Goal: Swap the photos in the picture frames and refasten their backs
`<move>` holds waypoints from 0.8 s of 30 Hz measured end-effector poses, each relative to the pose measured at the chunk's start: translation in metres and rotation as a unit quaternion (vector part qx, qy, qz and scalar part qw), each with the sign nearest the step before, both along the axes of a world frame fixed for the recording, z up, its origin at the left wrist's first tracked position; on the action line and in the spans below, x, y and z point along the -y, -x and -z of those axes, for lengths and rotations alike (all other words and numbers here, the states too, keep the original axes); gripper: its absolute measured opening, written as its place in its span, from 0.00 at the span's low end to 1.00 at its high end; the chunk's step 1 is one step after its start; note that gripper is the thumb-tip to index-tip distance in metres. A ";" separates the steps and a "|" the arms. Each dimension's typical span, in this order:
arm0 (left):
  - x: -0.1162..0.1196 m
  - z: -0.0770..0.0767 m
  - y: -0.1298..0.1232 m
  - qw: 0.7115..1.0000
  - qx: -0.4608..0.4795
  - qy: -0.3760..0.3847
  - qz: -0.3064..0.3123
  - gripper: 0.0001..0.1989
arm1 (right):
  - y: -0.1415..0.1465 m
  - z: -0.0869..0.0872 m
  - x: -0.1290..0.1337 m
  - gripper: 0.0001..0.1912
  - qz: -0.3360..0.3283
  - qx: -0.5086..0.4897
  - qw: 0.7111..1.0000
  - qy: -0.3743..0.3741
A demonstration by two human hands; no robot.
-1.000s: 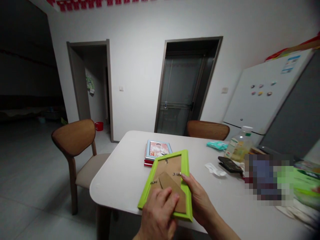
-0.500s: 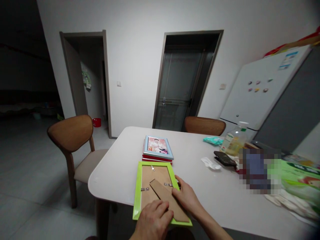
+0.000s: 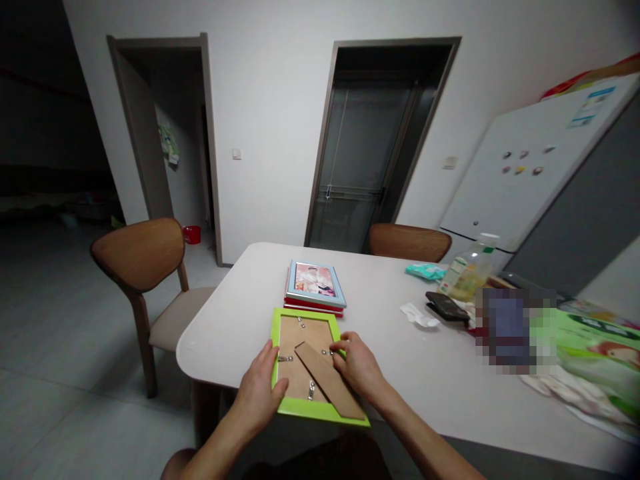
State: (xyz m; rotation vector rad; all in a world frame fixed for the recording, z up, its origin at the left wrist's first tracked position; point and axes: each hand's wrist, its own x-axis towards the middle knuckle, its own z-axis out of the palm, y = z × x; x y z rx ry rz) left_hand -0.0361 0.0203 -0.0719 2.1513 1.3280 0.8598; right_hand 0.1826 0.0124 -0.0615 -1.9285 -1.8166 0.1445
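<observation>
A lime-green picture frame (image 3: 325, 408) lies face down at the table's near edge, partly over it. Its brown backing board shows, with a slanted stand leg (image 3: 330, 380) and several small metal clips. My left hand (image 3: 261, 385) grips the left side, thumb on the near left corner and fingers along the border. On the opposite side, my right hand (image 3: 357, 363) has its fingers bent onto the border at the right clip (image 3: 326, 352). Just beyond lies a stack of frames, a light-blue one (image 3: 316, 283) with a photo on top of red ones (image 3: 314, 308).
On the white table (image 3: 227, 327), to the right, are a crumpled white wrapper (image 3: 419, 316), a dark phone-like object (image 3: 447, 307), a teal packet (image 3: 425, 271), a bottle (image 3: 465, 270) and a green package (image 3: 595, 353). Wooden chairs stand left (image 3: 140, 257) and behind (image 3: 410, 241).
My left hand has moved from the near end of the backing to the frame's left edge, uncovering the near clip. My right hand has shifted up to the right clip.
</observation>
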 end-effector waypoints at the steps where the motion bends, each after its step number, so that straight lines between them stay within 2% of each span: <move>1: 0.000 0.000 0.000 1.000 -0.004 0.000 0.004 0.27 | 0.001 0.000 0.000 0.12 0.004 0.005 1.000 -0.007; 6: 0.002 0.002 0.000 1.000 0.014 -0.015 0.003 0.27 | 0.003 -0.002 0.003 0.13 0.022 0.024 0.999 -0.013; 9: 0.003 0.005 0.001 0.999 0.022 -0.024 0.000 0.27 | 0.014 -0.008 0.004 0.13 0.012 0.036 0.998 -0.051; 12: 0.002 0.007 0.001 0.999 0.019 -0.028 -0.004 0.26 | 0.038 -0.011 0.002 0.12 -0.077 0.020 0.994 -0.076; 14: 0.002 0.008 0.000 0.999 0.018 -0.032 -0.006 0.26 | 0.056 -0.011 -0.001 0.10 -0.140 0.011 0.989 -0.055; 16: 0.001 0.009 0.000 0.999 0.020 -0.037 -0.006 0.25 | 0.071 -0.010 -0.005 0.09 -0.166 0.017 0.985 -0.042; 20: 0.001 0.011 0.000 0.999 0.019 -0.043 -0.004 0.25 | 0.085 -0.008 -0.014 0.10 -0.145 0.028 0.988 -0.044; 22: 0.001 0.012 0.000 0.999 0.026 -0.044 -0.003 0.25 | 0.083 -0.010 -0.016 0.09 -0.131 0.019 0.990 -0.043; 24: 0.001 0.012 0.001 0.998 0.042 -0.041 -0.005 0.25 | 0.075 -0.013 -0.014 0.10 -0.146 -0.012 0.988 -0.038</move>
